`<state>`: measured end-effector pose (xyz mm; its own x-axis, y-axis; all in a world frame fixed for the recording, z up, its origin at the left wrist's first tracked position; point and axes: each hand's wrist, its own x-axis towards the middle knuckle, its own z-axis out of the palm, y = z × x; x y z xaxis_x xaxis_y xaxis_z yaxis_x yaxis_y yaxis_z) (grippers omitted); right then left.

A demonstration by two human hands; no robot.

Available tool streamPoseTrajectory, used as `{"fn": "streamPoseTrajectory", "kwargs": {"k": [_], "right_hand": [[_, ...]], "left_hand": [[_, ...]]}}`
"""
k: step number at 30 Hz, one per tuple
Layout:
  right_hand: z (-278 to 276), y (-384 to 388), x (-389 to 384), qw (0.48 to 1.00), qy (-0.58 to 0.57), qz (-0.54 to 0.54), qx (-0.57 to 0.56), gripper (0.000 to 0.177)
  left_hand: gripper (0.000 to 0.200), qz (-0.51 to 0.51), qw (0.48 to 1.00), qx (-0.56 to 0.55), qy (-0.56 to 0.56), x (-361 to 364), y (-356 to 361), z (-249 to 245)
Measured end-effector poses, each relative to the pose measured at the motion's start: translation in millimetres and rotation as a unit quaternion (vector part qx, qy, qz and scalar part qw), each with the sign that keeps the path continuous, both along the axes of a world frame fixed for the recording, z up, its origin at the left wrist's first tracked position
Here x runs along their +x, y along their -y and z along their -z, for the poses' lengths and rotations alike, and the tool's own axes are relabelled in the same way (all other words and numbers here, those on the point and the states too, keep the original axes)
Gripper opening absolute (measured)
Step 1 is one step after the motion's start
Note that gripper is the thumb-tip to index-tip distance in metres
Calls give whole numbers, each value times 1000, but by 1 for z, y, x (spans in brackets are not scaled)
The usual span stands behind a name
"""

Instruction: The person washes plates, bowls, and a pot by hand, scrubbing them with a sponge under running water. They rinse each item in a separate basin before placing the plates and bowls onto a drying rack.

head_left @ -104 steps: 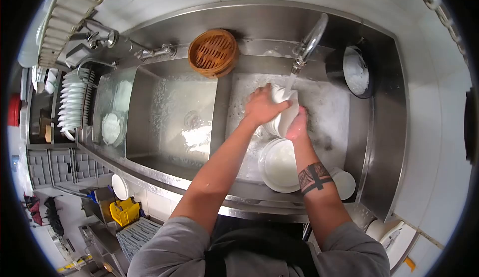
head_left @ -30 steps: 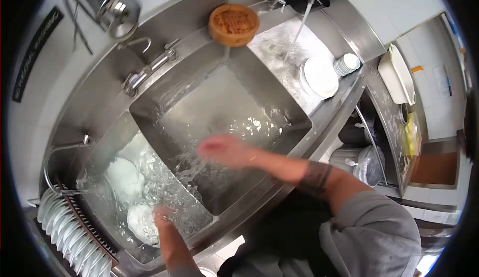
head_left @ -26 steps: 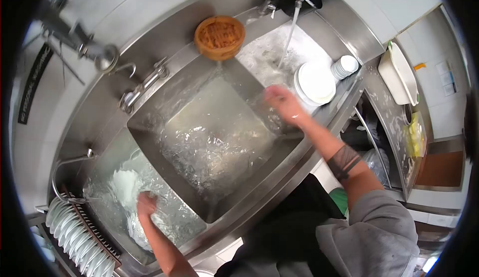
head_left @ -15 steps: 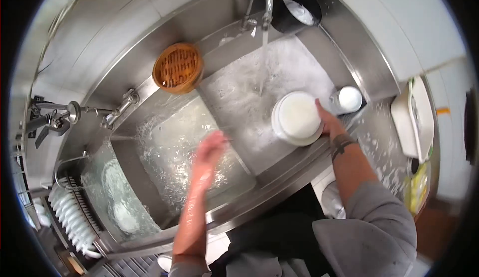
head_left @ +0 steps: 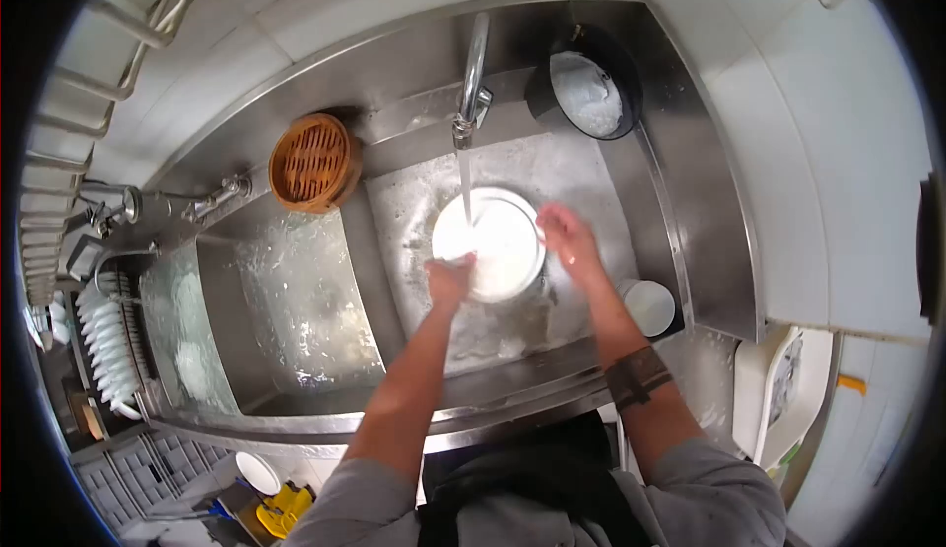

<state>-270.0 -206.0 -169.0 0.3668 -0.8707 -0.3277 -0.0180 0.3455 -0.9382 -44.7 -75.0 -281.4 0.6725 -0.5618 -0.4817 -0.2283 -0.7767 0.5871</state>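
A stack of white plates [head_left: 498,251] is in the middle basin, straight under the running tap [head_left: 469,103], and water falls onto the top plate. My left hand [head_left: 450,281] grips the near-left rim, thumb over the top. Just off the right side of the stack, my right hand [head_left: 572,239] is open, its fingers pointing toward the rim and slightly blurred. Below and to the right of that hand, a stack of white bowls [head_left: 650,307] lies in the basin's right corner.
A round bamboo steamer [head_left: 313,163] sits on the back ledge. In the back right corner a black pot [head_left: 591,89] holds something white. To the left is a water-filled basin [head_left: 296,291], with a rack of white plates [head_left: 106,350] beyond. A white tub [head_left: 783,394] stands at right.
The plate stack has moved left, under the tap stream. My left hand has come from over the left basin onto its rim. My right hand has let go of the stack.
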Motion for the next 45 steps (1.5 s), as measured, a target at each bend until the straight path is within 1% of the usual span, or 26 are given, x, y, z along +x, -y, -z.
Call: {"fn": "streamPoseTrajectory", "kwargs": {"k": [1,3,4,6,7,10,12,16,18,20,22,23,24,25,26,29,31,33,34,35,37,39,41,42,43,45], "right_hand": [[-42,23,7,996,59,3,-73,30],[-110,77,13,933,-78,22,-352,28],[-135,106,14,866,-145,43,-477,31],[-155,177,12,777,-277,-9,-566,37],[-148,199,13,775,-273,-12,-570,37],[-121,230,23,650,-427,-77,-623,39],[-114,241,28,680,-530,-257,-437,46],[-122,244,36,738,-581,-229,-255,58],[-158,213,12,919,-292,-63,-257,66],[-184,159,1,928,-93,-22,-359,61],[-164,108,1,896,-63,-18,-438,60],[-147,82,3,939,-93,-47,-328,61],[-128,61,9,967,-120,-77,-213,62],[-114,45,22,989,-99,-75,-85,64],[-97,36,35,994,-76,-72,45,66],[-2,44,77,981,-169,-75,-61,73],[15,33,105,879,-340,-64,-329,72],[-6,10,132,850,-310,-39,-423,66],[3,6,142,942,-166,-110,-269,61],[12,-2,134,942,-168,-109,-270,61],[-9,-34,104,809,-219,-344,-423,61],[-17,-38,93,782,-262,-341,-451,61],[11,-42,109,791,-356,-95,-489,59],[33,-56,128,809,-340,-91,-471,58],[-1,-82,125,952,-74,-119,-271,54],[10,-111,104,813,-196,-195,-513,50]], "left_hand": [[95,15,1000,-10,23,13,13,-14],[63,44,996,-28,71,38,41,-45],[57,74,990,-12,116,53,59,-44],[46,94,980,12,173,67,88,-59],[46,88,981,9,173,73,100,-67],[44,135,966,17,221,89,123,-76],[44,142,962,72,220,94,130,-73],[45,101,965,98,221,82,115,-62],[41,76,992,94,30,84,102,-83],[37,76,996,7,40,83,83,-84],[22,48,991,-126,20,74,67,-102],[22,48,990,-128,22,70,68,-101],[18,-64,965,-209,-146,66,70,-95],[19,-172,893,-282,-306,64,72,-90],[36,-206,873,-263,-354,63,77,-89],[54,-123,833,-301,-447,48,80,-101],[53,-111,815,-321,-469,28,77,-107],[35,-118,828,-310,-452,1,75,-137],[35,-117,829,-308,-453,1,69,-137],[33,-167,857,-310,-377,5,63,-138],[44,-260,890,-306,-215,10,48,-138],[44,-203,920,-293,-162,4,28,-139],[46,-86,963,-249,-57,-5,1,-133],[40,-47,977,-210,0,-9,-1,-129],[40,-44,977,-210,0,-5,-6,-135],[33,-128,970,-205,-8,12,-32,-144]]}}
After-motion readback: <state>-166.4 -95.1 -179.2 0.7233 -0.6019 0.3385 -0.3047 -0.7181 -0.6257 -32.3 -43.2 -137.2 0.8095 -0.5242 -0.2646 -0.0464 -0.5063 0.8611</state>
